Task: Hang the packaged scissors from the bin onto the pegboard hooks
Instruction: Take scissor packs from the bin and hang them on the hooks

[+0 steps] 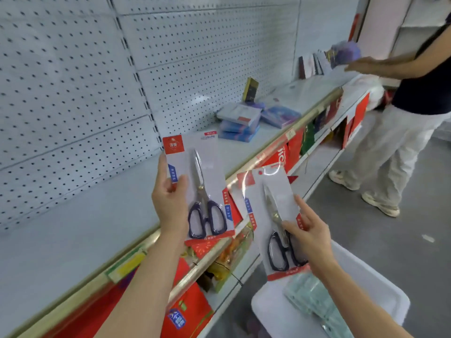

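Pegboard (pixel 73 81) fills the upper left, hooks indiscernible. Left hand (pixel 168 203) pinches one scissors pack (pixel 202 181) at centre; right hand (pixel 310 235) grips another pack (pixel 273 215) over the white bin (pixel 380 289), lower right, partly cropped.

Your path to the pegboard (pixel 73 81) is unobstructed above the bare shelf (pixel 73 228); stacked boxes (pixel 238 123) and a second person (pixel 402 118) obstruct farther right.
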